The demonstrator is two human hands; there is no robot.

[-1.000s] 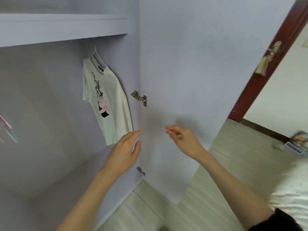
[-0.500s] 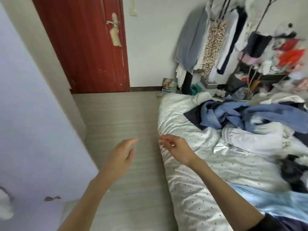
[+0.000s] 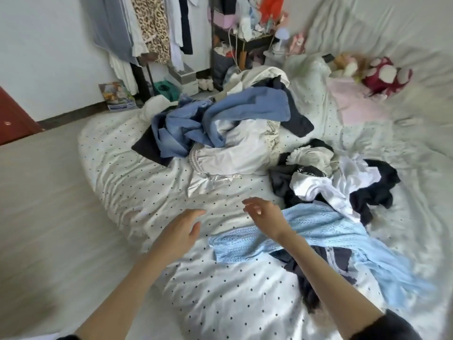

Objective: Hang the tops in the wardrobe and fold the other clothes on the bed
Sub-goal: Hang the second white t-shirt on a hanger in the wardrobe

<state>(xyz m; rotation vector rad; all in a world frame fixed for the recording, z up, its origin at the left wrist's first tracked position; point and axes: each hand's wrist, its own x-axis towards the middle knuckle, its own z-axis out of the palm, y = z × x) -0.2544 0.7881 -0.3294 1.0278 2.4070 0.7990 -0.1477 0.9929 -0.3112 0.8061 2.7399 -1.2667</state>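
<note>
- Both hands hover empty above the bed, over its dotted sheet.
- The left hand has loose, straight fingers; the right hand has relaxed, slightly bent fingers.
- A light blue knit top lies flat just beside the right wrist.
- A pile of blue, white and dark clothes sits further up the bed.

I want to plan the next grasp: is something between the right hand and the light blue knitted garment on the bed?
Nothing visible is. The right hand hovers empty beside the light blue knitted garment, whose top is uncovered. The left hand is also empty.
</note>
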